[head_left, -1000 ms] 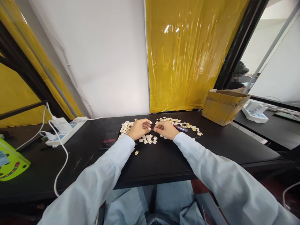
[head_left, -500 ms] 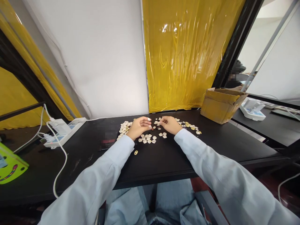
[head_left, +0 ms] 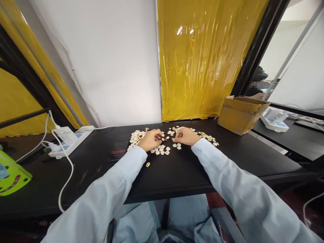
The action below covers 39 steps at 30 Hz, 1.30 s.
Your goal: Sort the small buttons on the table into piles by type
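Note:
Small cream, two-holed pieces that look like buttons lie in groups on the black table. My left hand hovers over the left side, between a larger pile of buttons and a near cluster. Its fingers are curved with the thumb apart, and nothing shows between them. My right hand is low at the table with thumb and forefinger pinched together; whatever is in the pinch is too small to make out. A reddish-brown piece lies between the hands. One yellowish button sits alone nearer me.
A worn cardboard box stands at the back right. On the left are a white power strip with a cable, and a bright green holder. More buttons spread beyond my right hand. A person sits beyond the frame at far right.
My right hand has dropped slightly toward the table, nearer the dark pieces. The fingers of my left hand have curled downward. The view has shifted a little.

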Each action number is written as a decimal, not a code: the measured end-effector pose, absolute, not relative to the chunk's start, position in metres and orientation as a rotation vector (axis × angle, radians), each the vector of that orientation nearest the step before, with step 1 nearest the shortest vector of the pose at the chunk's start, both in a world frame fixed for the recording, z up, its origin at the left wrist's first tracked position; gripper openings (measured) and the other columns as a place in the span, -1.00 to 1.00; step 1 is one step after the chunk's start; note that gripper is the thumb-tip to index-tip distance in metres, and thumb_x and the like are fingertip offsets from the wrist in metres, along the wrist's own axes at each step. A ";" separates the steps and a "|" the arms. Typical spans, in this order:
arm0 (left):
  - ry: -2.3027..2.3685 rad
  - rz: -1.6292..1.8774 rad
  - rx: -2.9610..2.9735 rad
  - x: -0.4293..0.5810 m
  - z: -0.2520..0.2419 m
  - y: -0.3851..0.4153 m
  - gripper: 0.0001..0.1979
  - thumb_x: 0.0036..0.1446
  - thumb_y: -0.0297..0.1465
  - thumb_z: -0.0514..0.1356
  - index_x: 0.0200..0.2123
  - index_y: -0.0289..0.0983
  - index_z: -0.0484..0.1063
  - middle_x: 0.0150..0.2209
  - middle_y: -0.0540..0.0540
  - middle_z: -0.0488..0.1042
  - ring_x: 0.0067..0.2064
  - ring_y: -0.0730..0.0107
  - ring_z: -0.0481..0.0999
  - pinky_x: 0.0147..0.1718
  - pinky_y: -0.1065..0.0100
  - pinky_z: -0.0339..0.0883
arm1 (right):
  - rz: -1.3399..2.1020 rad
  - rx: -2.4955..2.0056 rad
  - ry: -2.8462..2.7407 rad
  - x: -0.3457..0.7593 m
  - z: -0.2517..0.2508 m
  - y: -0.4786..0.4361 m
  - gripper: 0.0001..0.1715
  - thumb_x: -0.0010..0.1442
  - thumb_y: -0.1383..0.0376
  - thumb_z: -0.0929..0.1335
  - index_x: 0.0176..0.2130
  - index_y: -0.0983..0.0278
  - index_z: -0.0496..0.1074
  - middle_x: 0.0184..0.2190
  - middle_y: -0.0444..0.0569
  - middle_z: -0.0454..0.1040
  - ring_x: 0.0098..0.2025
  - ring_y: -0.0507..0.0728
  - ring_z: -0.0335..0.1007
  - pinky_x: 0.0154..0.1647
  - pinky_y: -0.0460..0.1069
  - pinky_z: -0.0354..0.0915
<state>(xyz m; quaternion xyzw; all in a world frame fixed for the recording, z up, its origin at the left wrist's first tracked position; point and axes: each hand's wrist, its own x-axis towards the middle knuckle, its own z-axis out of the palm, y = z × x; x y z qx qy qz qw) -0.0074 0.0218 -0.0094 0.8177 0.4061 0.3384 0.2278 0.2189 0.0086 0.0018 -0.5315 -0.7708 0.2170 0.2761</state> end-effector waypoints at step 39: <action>1.072 1.077 2.179 0.003 0.002 0.011 -0.87 0.04 -0.35 0.23 -0.37 -0.30 0.46 -0.40 -0.08 0.56 -0.36 0.36 0.53 -0.29 0.32 0.41 | 0.738 -1.242 -1.686 0.212 -0.008 0.021 -0.80 -0.03 0.22 0.39 -0.52 0.33 0.47 -0.53 -0.07 0.50 -0.48 0.04 0.36 -0.40 -0.06 0.27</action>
